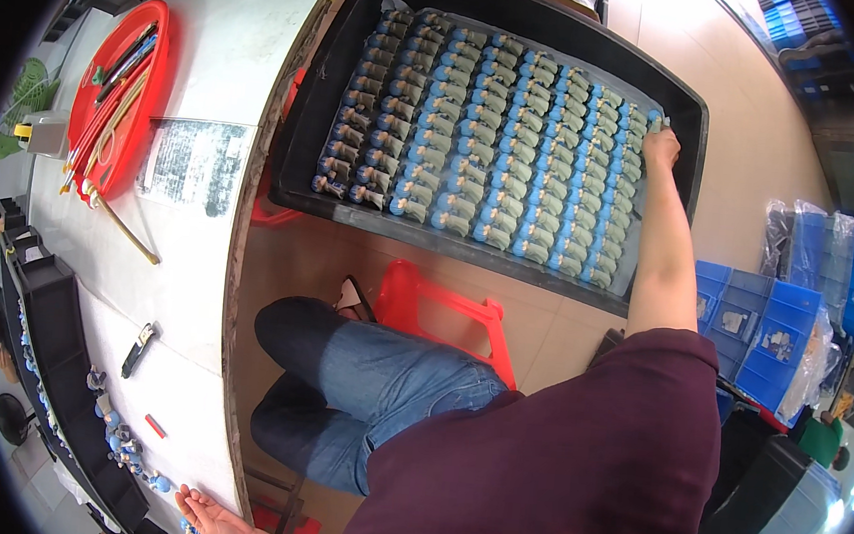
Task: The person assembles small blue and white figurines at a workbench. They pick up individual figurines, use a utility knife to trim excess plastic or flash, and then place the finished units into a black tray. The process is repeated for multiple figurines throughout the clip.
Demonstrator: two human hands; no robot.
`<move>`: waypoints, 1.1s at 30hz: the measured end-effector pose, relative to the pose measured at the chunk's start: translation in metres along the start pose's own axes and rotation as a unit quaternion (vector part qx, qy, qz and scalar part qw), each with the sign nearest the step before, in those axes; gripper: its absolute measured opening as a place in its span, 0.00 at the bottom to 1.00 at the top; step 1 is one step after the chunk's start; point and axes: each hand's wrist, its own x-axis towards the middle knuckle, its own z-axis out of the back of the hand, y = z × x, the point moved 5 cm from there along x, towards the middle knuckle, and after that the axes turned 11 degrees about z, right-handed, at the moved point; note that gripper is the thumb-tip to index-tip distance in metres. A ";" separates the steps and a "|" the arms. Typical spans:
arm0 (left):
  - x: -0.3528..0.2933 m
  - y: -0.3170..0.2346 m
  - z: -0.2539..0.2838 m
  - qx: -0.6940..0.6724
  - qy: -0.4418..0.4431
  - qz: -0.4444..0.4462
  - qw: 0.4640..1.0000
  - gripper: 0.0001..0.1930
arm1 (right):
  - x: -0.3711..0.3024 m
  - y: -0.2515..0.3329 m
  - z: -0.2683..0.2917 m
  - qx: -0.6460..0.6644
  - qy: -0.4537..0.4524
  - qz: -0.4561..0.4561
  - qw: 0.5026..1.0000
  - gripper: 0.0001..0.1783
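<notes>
My right hand [661, 147] reaches to the far right corner of a black tray [299, 172]. Its fingers are closed on a small blue and grey-green figurine [655, 116] at the end of the last row. Several rows of similar figurines [502, 137] lie in the tray on a pale sheet. At the lower left, my left hand [211, 523] is held palm up over the edge of the white table [186, 328], fingers apart and holding nothing. Close to its fingertips is a loose cluster of blue and grey figurines [123, 439] on the tabletop.
On the table are a red basin [159, 40] holding brushes and sticks, a black-handled cutter [139, 349] and a small red piece [156, 426]. A red stool [443, 314] stands below the tray. Blue crates [759, 323] are stacked at the right. Another person's arm [4, 364] shows at far left.
</notes>
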 end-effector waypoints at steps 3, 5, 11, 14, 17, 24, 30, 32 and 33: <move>0.000 0.001 0.002 -0.017 0.001 0.001 1.000 0.16 | -0.020 0.018 0.029 0.012 -0.021 -0.001 1.000 0.19; 0.000 0.002 0.000 -0.028 0.008 -0.006 1.000 0.16 | -0.040 0.027 0.047 0.028 -0.031 0.021 0.999 0.18; -0.004 0.000 -0.006 -0.056 0.033 -0.010 0.998 0.17 | -0.139 0.118 0.077 0.218 0.013 0.319 0.922 0.09; -0.009 0.002 -0.004 -0.079 0.013 -0.011 0.997 0.14 | -0.228 0.217 0.114 0.319 0.149 0.474 0.807 0.09; -0.009 0.006 -0.005 -0.121 -0.016 -0.006 0.993 0.12 | -0.317 0.299 0.152 0.390 0.160 0.646 0.637 0.10; -0.009 -0.014 -0.020 -0.221 0.050 0.028 0.974 0.09 | -0.496 0.442 0.241 0.467 0.200 0.772 0.382 0.13; -0.013 -0.014 -0.016 -0.258 0.088 0.028 0.962 0.09 | -0.621 0.519 0.244 0.364 0.243 0.834 0.337 0.16; -0.012 -0.013 -0.015 -0.261 0.099 0.030 0.960 0.09 | -0.651 0.524 0.232 0.341 0.220 0.859 0.312 0.18; -0.011 -0.013 -0.015 -0.260 0.101 0.029 0.960 0.08 | -0.664 0.527 0.228 0.330 0.208 0.871 0.300 0.19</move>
